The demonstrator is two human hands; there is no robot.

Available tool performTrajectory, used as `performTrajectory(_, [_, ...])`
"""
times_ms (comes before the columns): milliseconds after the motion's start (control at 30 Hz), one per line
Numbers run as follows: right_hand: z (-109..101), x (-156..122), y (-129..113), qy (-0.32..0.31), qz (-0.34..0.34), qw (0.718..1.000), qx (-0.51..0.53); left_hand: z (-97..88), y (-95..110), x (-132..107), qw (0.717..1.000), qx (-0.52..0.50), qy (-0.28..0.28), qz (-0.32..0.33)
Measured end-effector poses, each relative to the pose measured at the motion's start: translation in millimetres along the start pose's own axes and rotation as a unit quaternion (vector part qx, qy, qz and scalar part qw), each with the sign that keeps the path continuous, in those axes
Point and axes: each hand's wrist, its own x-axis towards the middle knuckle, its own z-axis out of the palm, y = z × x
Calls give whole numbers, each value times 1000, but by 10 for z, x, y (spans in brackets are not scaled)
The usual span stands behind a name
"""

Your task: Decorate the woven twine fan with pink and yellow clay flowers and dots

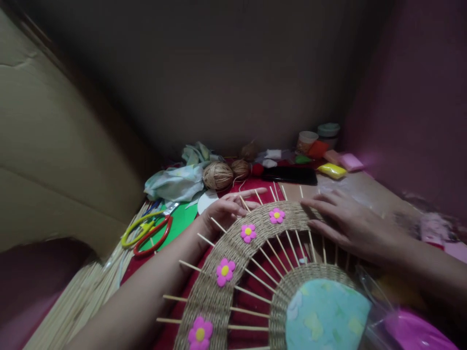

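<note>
A fan-shaped woven twine piece [215,243] on thin wooden sticks spans the foreground. Pink clay flowers with yellow centres [225,271] dot its outer band. A light blue patterned semicircle [324,316] fills its inner arc. Behind the band's upper left lies my left hand [233,204], fingers stretched out and partly hidden by the band and sticks. My right hand [335,218] grips the band at the upper right, its thumb and fingertips against the weave, covering that stretch.
Scissors with red and yellow handles [153,233] lie left on green sheet material [182,223], near bundled sticks [73,306]. Behind are twine balls [218,175], patterned cloth [175,182], a black phone [290,175], a yellow clay packet [332,170] and cups [307,141]. A magenta packet [419,330] sits front right.
</note>
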Motion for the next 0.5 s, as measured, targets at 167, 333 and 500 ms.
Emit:
performTrajectory(167, [8, 9, -47, 12, 0, 1000, -6, 6, 3, 0, 1000, -4, -2, 4])
performTrajectory(333, [38, 60, -238, 54, -32, 998, 17, -2, -1, 5, 1000, -8, -5, 4])
performTrajectory(500, [90, 85, -382, 45, -65, 997, 21, -42, -10, 3, 1000, -13, -7, 2])
